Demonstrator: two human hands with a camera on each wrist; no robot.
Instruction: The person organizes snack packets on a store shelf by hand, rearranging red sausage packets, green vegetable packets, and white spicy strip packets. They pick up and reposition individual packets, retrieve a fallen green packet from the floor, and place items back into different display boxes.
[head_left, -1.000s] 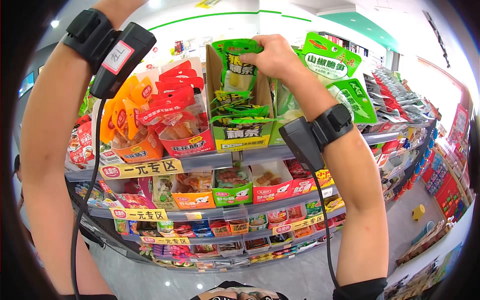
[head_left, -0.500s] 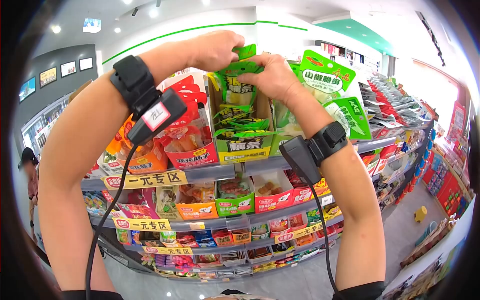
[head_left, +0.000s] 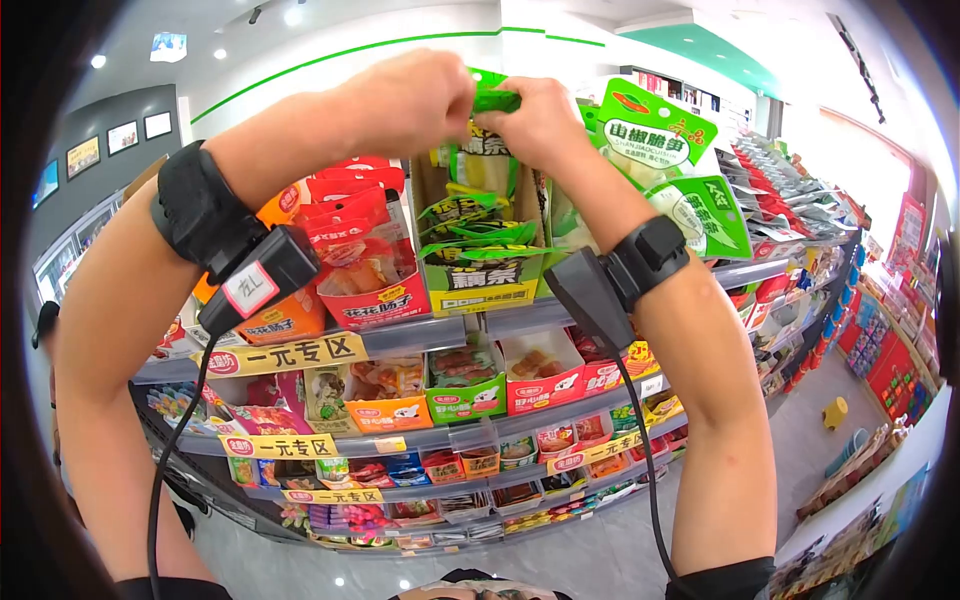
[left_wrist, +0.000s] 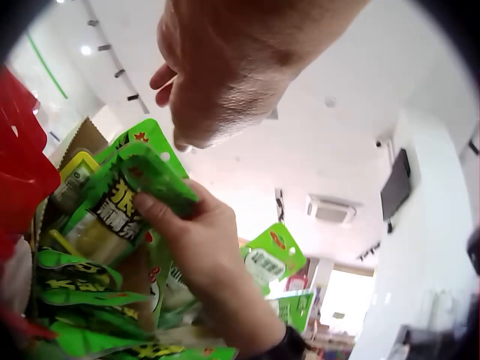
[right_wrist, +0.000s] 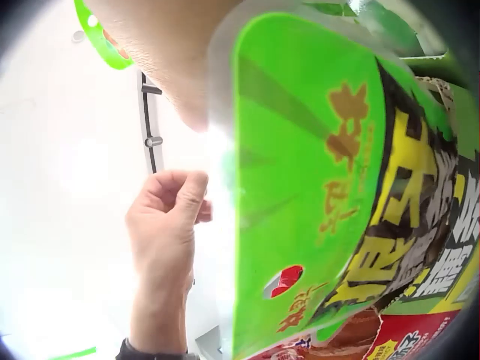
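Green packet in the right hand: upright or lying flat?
Upright. The right hand pinches the green packet by its top edge, and its body hangs down toward the cardboard box.

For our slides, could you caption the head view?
Right hand pinches a green snack packet above its box, left hand alongside.

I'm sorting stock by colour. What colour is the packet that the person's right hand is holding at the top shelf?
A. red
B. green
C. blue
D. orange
B: the right hand pinches the top edge of a green packet, and both wrist views show it as green too.
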